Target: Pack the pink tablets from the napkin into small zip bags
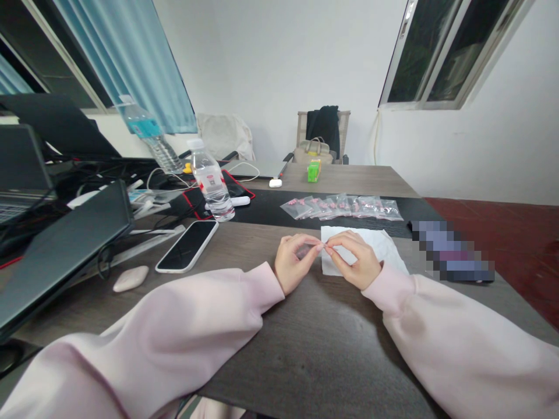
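My left hand (297, 260) and my right hand (353, 256) meet fingertip to fingertip just above the table, both closed in a pinch. Between them is what looks like a small clear plastic bag (303, 251), mostly hidden by the left fingers. Under and behind the right hand lies a white paper tissue (384, 247). Beyond it, several small clear zip bags (343, 206) with pink bits inside lie overlapping in a row on the black strip of the table.
Left of my hands are a phone (187, 247), a white mouse (131, 279), an upright water bottle (212, 183), another bottle (151, 137) and laptops (65, 250) among cables. A green box (314, 171) stands farther back. A blurred-out object (452, 253) lies right.
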Motion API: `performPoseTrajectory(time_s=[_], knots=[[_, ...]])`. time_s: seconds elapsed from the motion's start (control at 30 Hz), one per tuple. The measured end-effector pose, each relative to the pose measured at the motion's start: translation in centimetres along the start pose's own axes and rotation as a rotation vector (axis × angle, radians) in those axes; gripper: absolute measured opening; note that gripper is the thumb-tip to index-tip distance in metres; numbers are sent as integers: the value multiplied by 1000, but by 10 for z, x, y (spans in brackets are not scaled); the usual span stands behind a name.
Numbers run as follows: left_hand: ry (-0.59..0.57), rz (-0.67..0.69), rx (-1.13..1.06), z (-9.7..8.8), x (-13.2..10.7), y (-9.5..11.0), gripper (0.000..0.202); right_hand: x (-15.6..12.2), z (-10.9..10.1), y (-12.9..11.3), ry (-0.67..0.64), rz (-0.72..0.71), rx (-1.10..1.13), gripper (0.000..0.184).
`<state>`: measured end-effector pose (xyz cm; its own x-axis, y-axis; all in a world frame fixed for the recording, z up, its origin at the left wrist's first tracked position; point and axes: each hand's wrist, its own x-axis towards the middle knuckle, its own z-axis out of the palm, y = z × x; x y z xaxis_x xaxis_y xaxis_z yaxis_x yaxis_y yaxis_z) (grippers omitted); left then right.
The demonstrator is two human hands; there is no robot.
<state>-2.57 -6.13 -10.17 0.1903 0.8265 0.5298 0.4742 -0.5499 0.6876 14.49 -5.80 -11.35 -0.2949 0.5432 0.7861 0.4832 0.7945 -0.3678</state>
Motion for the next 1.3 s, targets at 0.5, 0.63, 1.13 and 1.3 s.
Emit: performPoseTrajectory(time_s=[0.5, 0.63, 1.13, 1.3], knots=[[43, -60, -80, -2, 2, 2, 15, 3, -3, -4, 77, 106, 2, 8], [59, -29, -14, -5, 1, 2, 14, 3, -3, -4, 93, 102, 19, 4], [-41, 54, -116, -5, 1, 3, 13, 3, -2, -6, 40, 18, 49, 7], [-38, 66, -123, -5, 1, 4, 15, 3, -2, -7, 40, 4, 37, 7]])
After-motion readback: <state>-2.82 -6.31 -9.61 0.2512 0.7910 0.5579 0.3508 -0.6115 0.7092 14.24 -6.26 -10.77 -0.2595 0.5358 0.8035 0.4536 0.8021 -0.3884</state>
